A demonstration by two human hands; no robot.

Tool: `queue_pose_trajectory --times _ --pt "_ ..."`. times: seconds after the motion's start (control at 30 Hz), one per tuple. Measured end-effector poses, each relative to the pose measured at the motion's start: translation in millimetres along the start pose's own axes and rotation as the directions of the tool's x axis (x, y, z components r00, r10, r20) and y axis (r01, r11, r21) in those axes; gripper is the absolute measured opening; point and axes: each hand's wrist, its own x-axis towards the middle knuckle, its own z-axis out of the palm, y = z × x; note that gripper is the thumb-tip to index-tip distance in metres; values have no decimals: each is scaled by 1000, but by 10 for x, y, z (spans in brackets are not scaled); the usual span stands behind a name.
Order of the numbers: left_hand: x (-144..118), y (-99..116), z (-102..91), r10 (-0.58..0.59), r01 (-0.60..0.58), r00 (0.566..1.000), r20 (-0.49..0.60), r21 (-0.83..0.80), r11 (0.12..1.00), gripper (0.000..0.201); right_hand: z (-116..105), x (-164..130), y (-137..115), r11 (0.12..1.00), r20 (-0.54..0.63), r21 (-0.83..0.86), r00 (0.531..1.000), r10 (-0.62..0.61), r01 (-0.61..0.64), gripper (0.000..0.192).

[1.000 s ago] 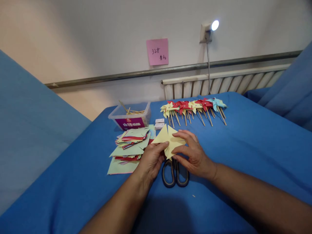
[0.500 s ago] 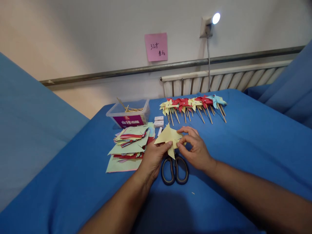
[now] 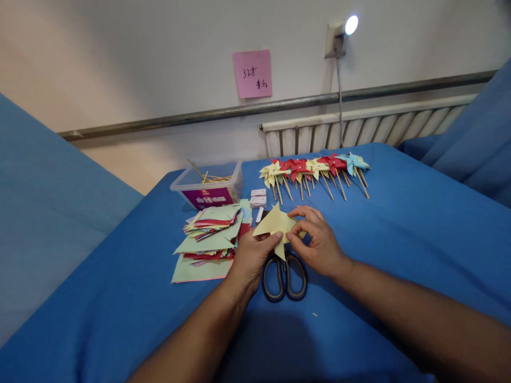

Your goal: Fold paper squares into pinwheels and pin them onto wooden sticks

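- Head view, only view here: both hands meet at mid-table over a blue cloth-covered table (image 3: 399, 223).
- Left hand (image 3: 249, 258): fingers curled, thumb and fingertips pinching the left part of a yellow cut paper square (image 3: 275, 223).
- Right hand (image 3: 317, 242): fingers bent in, thumb and index nipping the paper at its centre/right, where the flaps come together.
- Yellow paper: held between the two hands, just above the cloth, one pointed flap sticking up-left, another pointing down toward the scissors.
- Scissors (image 3: 284, 279): flat on the cloth directly under and just near-side of the paper, dark loop handles toward the person; blades hidden under paper and hands.
- Stack of cut coloured paper squares (image 3: 209, 236): just left of the left hand, green, red and yellow sheets, loosely fanned.
- Clear plastic tub (image 3: 207, 186): behind the stack, purple label, wooden sticks inside, some poking over the rim.
- Small white boxes (image 3: 258, 197): between tub and yellow paper, stacked.
- Row of finished pinwheels (image 3: 315, 170): far side of the table, yellow, red, light blue, on wooden sticks, lying overlapped.
- Wall behind: pink sticky note (image 3: 252, 73) with handwriting, lit plug-in lamp (image 3: 339, 36), radiator (image 3: 367, 130) below.
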Motion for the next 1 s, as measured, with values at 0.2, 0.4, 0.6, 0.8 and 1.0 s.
queue_pose_trajectory --times 0.2,0.4,0.6,0.8,1.0 --pt "2 -8 -1 30 -30 1000 4 12 999 45 1 5 -7 1000 17 20 1000 20 -21 8" --pt "-17 11 8 21 -21 1000 -10 33 999 44 2 -1 -12 999 15 25 1000 22 -22 8" --pt "-29 3 -3 26 -26 1000 -2 52 998 45 -12 2 -21 999 26 28 1000 16 -17 8" --pt "-30 16 0 10 -7 1000 -30 86 996 43 -20 -7 -57 992 13 111 998 66 -67 6" --pt "-50 152 -16 -41 29 996 73 161 987 37 -67 94 34 715 89 546 878 470 -438 36"
